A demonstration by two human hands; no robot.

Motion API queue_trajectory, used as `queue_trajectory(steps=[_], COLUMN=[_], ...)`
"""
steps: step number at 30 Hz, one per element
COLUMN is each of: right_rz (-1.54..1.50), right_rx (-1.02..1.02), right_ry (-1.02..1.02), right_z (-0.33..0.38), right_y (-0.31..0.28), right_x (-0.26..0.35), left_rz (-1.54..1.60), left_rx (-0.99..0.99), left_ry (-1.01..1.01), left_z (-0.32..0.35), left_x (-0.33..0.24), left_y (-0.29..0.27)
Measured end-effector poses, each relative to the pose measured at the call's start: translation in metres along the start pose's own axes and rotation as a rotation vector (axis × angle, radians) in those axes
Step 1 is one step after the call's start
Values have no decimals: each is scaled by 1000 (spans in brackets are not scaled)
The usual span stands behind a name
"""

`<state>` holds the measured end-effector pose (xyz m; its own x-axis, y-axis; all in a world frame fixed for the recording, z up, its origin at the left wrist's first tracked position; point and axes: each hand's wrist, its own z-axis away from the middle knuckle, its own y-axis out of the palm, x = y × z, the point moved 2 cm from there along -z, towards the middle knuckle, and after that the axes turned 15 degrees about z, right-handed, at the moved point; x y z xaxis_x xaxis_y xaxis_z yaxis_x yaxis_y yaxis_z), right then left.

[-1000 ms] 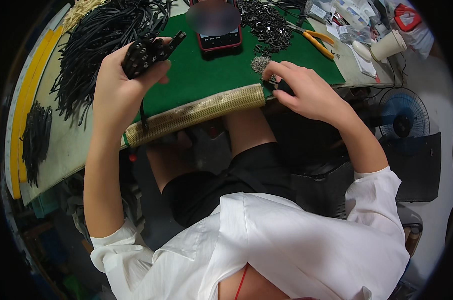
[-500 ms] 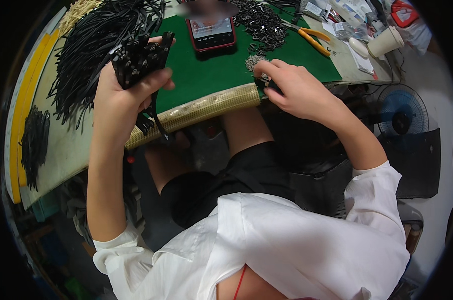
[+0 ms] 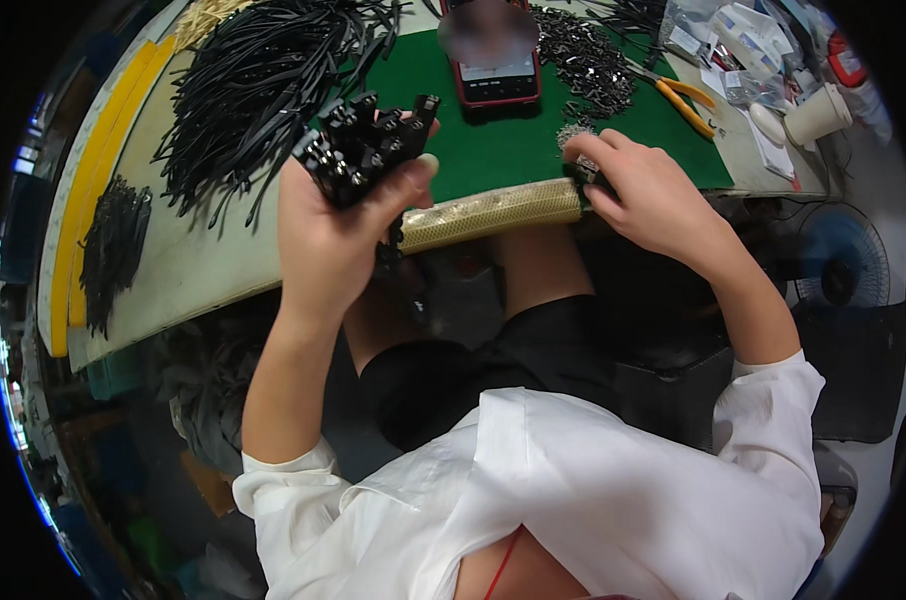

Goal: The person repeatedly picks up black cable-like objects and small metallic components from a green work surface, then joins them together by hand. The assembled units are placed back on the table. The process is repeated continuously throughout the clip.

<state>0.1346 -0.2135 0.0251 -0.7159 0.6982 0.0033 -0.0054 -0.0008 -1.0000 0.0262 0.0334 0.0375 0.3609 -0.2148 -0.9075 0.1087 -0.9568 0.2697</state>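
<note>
My left hand [image 3: 325, 232] is closed round a bundle of black straps [image 3: 358, 150]; their ends, with small shiny fittings, stick up above the fist. The thumb lies across the bundle's right side. At the front edge of the green mat [image 3: 473, 165], my right hand [image 3: 658, 200] is closed with thumb and forefinger together. A small dark piece with a silvery spot [image 3: 587, 172] shows between those fingers, too little of it to name. Right beside the fingertips is a small heap of tiny silvery pieces [image 3: 571, 134].
A large heap of black straps [image 3: 243, 110] lies left, with a smaller bunch [image 3: 115, 245] nearer me. At the back are a red-cased phone [image 3: 500, 92], small black parts [image 3: 598, 75] and orange-handled pliers [image 3: 685, 105]. A gold mesh-covered roll [image 3: 493, 215] lines the table's front edge.
The whole view has shifted, so table and hands appear farther right. My left hand has tilted the bundle slightly, and the strap tails below it show less. My right hand keeps its pinch beside the silvery heap.
</note>
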Motion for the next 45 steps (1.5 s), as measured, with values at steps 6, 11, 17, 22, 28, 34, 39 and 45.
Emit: queue_trajectory(steps=[6, 11, 17, 22, 28, 34, 39, 45], right_rz=[-1458, -1645, -1738, -1579, -638, -486, -574, -585], right_rx=[113, 155, 244, 130, -597, -436, -306, -323], right_ry=[-59, -83, -30, -29, -121, -51, 59, 154], right_z=[12, 8, 10, 11, -2, 0, 16, 22], right_y=[-31, -28, -33, -25, -4, 0, 9, 11], right_x=[60, 78, 84, 86, 98, 93, 62, 34], left_rz=[-588, -662, -695, -763, -923, -1160, -1460, -1576], left_rx=[97, 90, 116, 187, 198, -47, -314, -243], left_ry=[464, 634, 725, 797, 693, 518, 188, -117], left_z=[12, 17, 19, 17, 14, 1, -39, -56], left_x=[-5, -7, -2, -5, 3, -3, -9, 16], left_y=[11, 20, 15, 12, 0, -21, -100, -123])
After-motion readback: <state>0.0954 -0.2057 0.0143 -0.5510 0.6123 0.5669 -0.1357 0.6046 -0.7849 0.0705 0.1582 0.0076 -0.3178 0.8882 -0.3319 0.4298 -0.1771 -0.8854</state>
